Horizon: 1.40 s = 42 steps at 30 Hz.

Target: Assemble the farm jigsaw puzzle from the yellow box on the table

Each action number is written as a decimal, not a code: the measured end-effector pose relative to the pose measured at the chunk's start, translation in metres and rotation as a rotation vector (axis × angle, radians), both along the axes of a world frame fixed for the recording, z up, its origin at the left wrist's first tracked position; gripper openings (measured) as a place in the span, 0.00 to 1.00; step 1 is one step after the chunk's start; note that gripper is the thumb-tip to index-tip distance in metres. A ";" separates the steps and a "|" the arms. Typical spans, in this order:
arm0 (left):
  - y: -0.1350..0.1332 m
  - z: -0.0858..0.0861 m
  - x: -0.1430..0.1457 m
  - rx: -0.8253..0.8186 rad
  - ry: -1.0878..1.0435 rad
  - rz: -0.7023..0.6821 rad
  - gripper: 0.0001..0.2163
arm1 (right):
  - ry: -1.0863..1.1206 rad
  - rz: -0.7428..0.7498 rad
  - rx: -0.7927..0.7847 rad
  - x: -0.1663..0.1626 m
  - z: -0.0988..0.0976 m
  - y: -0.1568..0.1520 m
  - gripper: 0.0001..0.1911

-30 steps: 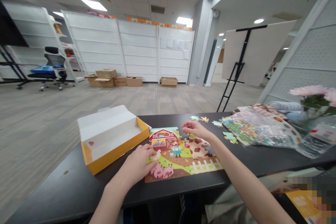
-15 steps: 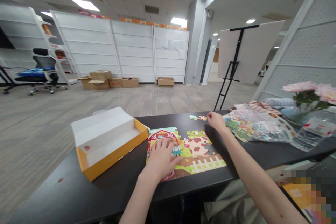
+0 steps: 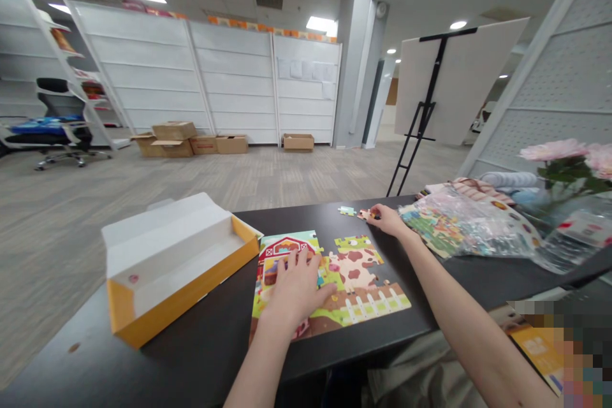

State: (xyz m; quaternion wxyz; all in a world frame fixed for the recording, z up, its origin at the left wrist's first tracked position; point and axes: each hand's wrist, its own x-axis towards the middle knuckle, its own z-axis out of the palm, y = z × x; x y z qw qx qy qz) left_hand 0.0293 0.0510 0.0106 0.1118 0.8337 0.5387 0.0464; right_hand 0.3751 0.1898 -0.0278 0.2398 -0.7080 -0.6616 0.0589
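Note:
My left hand [image 3: 301, 290] lies flat with its fingers spread over the left part of a farm jigsaw puzzle [image 3: 356, 271]. A red barn, a spotted cow and a white fence show on the puzzle, and its right side has a gap in the picture. Beyond its far edge, my right hand [image 3: 388, 222] has its fingertips closed on the right end of a small pinkish puzzle piece [image 3: 365, 214]. Just left of that lies a pale green puzzle piece [image 3: 347, 211], apart from my fingers.
An open yellow-and-white box [image 3: 186, 290] stands left of the puzzle on the dark table [image 3: 205, 357]. At the right are a clear plastic bag [image 3: 459, 220] with colourful pieces, a plastic bottle [image 3: 581, 239] and pink flowers [image 3: 554, 150]. An easel [image 3: 421, 121] stands behind the table.
My right hand has moved slightly left and its fingers have come onto the pinkish piece. My left hand stays on the puzzle. The whole view has shifted a little.

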 end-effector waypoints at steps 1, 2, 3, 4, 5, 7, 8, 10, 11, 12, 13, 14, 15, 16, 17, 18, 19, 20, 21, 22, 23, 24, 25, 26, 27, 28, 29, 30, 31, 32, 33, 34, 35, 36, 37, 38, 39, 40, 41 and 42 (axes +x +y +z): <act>0.000 0.001 0.000 -0.006 0.003 0.000 0.33 | 0.043 0.013 -0.001 0.002 0.001 -0.001 0.16; 0.000 0.003 0.000 -0.010 0.006 0.000 0.33 | 0.088 0.028 -0.003 0.004 0.003 -0.002 0.18; 0.000 0.003 0.000 -0.013 0.007 0.000 0.33 | 0.135 0.044 -0.005 0.005 0.004 -0.004 0.20; -0.001 0.004 0.000 -0.013 0.007 -0.002 0.33 | 0.182 0.062 -0.008 0.006 0.006 -0.007 0.20; -0.001 0.004 0.000 -0.011 0.006 -0.005 0.33 | 0.228 0.080 -0.012 0.006 0.008 -0.010 0.19; -0.002 0.004 -0.001 -0.003 0.003 -0.012 0.32 | 0.304 0.119 -0.017 0.006 0.013 -0.015 0.17; -0.003 0.004 -0.002 0.001 0.001 -0.015 0.32 | 0.345 0.141 -0.021 0.005 0.016 -0.018 0.16; -0.003 0.004 -0.003 0.002 0.001 -0.019 0.32 | 0.469 0.200 -0.043 0.002 0.019 -0.023 0.18; -0.003 0.004 -0.003 -0.002 0.001 -0.019 0.32 | 0.547 0.232 -0.060 0.001 0.021 -0.025 0.20; -0.003 0.003 -0.004 -0.004 0.002 -0.019 0.32 | 0.625 0.263 -0.081 -0.001 0.022 -0.026 0.21; -0.003 0.003 -0.004 -0.005 0.002 -0.020 0.32 | 0.693 0.289 -0.102 -0.003 0.022 -0.027 0.23; -0.003 0.003 -0.004 -0.003 0.002 -0.021 0.32 | 0.740 0.307 -0.121 -0.004 0.023 -0.027 0.24; -0.003 0.002 -0.004 0.000 0.001 -0.021 0.32 | 0.761 0.316 -0.139 -0.005 0.023 -0.028 0.25; -0.002 0.002 -0.004 0.005 0.001 -0.022 0.32 | 0.772 0.320 -0.158 -0.006 0.023 -0.028 0.26; -0.002 0.002 -0.004 0.009 0.001 -0.024 0.31 | 0.781 0.324 -0.178 -0.006 0.024 -0.028 0.26; -0.002 0.001 -0.004 0.012 0.001 -0.026 0.31 | 0.791 0.329 -0.199 -0.006 0.024 -0.029 0.26; -0.003 0.001 -0.004 0.014 0.002 -0.029 0.31 | 0.798 0.334 -0.219 -0.006 0.025 -0.029 0.26; -0.003 0.001 -0.004 0.017 0.003 -0.029 0.31 | 0.804 0.339 -0.236 -0.006 0.026 -0.030 0.26; -0.003 0.001 -0.004 0.019 0.005 -0.030 0.31 | 0.807 0.343 -0.248 -0.006 0.027 -0.031 0.26; -0.003 0.001 -0.004 0.019 0.007 -0.031 0.31 | 0.807 0.344 -0.256 -0.006 0.029 -0.032 0.27; -0.003 0.001 -0.004 0.020 0.009 -0.031 0.30 | 0.803 0.342 -0.262 -0.006 0.030 -0.033 0.27; -0.003 0.001 -0.004 0.021 0.011 -0.030 0.30 | 0.800 0.337 -0.267 -0.007 0.031 -0.034 0.27; -0.003 0.001 -0.004 0.024 0.013 -0.031 0.30 | 0.797 0.332 -0.272 -0.007 0.033 -0.034 0.27; -0.003 0.001 -0.004 0.029 0.013 -0.032 0.30 | 0.795 0.328 -0.277 -0.008 0.034 -0.035 0.26; -0.003 0.001 -0.004 0.034 0.014 -0.034 0.30 | 0.789 0.325 -0.280 -0.009 0.035 -0.036 0.26; -0.003 0.000 -0.004 0.039 0.015 -0.036 0.30 | 0.779 0.321 -0.282 -0.009 0.036 -0.036 0.25; -0.002 0.000 -0.004 0.043 0.016 -0.037 0.30 | 0.766 0.317 -0.285 -0.010 0.037 -0.037 0.25; -0.002 -0.001 -0.004 0.044 0.017 -0.039 0.30 | 0.753 0.313 -0.289 -0.011 0.038 -0.037 0.25; -0.002 -0.002 -0.004 0.045 0.018 -0.040 0.30 | 0.742 0.309 -0.292 -0.012 0.039 -0.038 0.25; -0.002 -0.003 -0.005 0.045 0.019 -0.040 0.30 | 0.734 0.307 -0.296 -0.013 0.040 -0.038 0.25; -0.002 -0.003 -0.005 0.045 0.018 -0.040 0.30 | 0.730 0.307 -0.301 -0.014 0.041 -0.039 0.25; -0.001 -0.004 -0.005 0.045 0.017 -0.041 0.30 | 0.728 0.309 -0.307 -0.015 0.042 -0.040 0.26; -0.001 -0.005 -0.005 0.046 0.014 -0.042 0.30 | 0.728 0.312 -0.312 -0.016 0.042 -0.040 0.26; -0.001 -0.005 -0.005 0.047 0.011 -0.043 0.30 | 0.727 0.313 -0.316 -0.016 0.043 -0.041 0.27; -0.001 -0.005 -0.005 0.045 0.010 -0.043 0.31 | 0.725 0.313 -0.321 -0.017 0.044 -0.041 0.27; -0.001 -0.005 -0.005 0.041 0.010 -0.043 0.31 | 0.721 0.310 -0.325 -0.018 0.044 -0.041 0.28; -0.001 -0.005 -0.005 0.038 0.012 -0.042 0.31 | 0.718 0.305 -0.326 -0.018 0.044 -0.041 0.28; -0.001 -0.005 -0.005 0.035 0.013 -0.041 0.31 | 0.715 0.298 -0.325 -0.018 0.044 -0.041 0.29; -0.001 -0.004 -0.005 0.033 0.014 -0.041 0.31 | 0.715 0.294 -0.325 -0.018 0.044 -0.041 0.29; -0.002 -0.003 -0.005 0.032 0.014 -0.040 0.31 | 0.716 0.292 -0.326 -0.018 0.043 -0.041 0.29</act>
